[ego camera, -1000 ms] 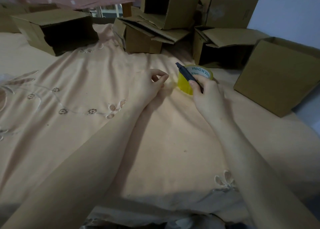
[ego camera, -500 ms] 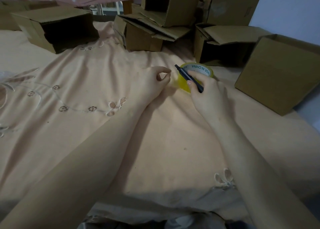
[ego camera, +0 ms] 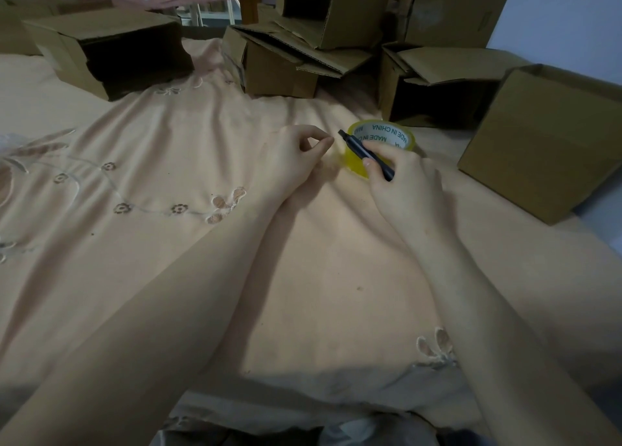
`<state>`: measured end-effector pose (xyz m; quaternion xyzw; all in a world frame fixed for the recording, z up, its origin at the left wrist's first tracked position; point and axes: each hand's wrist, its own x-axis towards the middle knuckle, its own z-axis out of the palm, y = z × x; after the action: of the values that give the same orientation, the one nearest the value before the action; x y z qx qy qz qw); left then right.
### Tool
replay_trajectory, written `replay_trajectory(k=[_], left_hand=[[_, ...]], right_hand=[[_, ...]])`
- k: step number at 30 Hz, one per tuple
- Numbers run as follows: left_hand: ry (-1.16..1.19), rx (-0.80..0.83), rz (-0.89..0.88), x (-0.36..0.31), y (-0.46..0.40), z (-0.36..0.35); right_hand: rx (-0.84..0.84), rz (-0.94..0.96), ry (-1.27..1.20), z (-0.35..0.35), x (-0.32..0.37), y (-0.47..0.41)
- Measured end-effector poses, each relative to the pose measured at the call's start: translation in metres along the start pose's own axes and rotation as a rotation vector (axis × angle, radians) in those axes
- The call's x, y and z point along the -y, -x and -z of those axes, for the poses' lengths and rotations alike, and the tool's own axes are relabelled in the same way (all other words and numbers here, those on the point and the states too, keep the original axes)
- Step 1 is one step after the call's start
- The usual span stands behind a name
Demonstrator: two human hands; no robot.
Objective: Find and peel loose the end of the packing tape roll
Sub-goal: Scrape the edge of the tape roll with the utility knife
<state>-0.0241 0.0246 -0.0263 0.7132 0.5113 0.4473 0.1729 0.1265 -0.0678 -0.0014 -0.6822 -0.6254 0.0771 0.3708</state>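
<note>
A yellow packing tape roll (ego camera: 387, 131) lies flat on the peach bedsheet (ego camera: 188, 270), its white core printed "MADE IN CHINA". My right hand (ego camera: 409, 189) rests on the roll's near side and grips a dark pen-like tool (ego camera: 365, 154), whose tip points up-left over the roll's rim. Just left of the roll, my left hand (ego camera: 296, 157) pinches thumb against forefinger. A faint, translucent yellow strip (ego camera: 338, 156) seems to run from that pinch to the roll's side.
Open cardboard boxes ring the far side: one at the back left (ego camera: 111, 51), a stack in the middle (ego camera: 282, 71), one behind the roll (ego camera: 437, 85) and a large one at the right (ego camera: 545, 142). The sheet is embroidered with flowers.
My left thumb and forefinger have closed into a pinch and edged a little toward the roll. The right hand and roll have hardly moved.
</note>
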Motion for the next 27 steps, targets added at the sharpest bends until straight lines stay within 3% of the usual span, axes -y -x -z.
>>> replay_trajectory(k=[27], left_hand=[[0.197,0.060,0.063,0.0001,-0.0004,0.0029]], right_hand=[[0.029,-0.001,0.031,-0.0036,0.0061,0.0017]])
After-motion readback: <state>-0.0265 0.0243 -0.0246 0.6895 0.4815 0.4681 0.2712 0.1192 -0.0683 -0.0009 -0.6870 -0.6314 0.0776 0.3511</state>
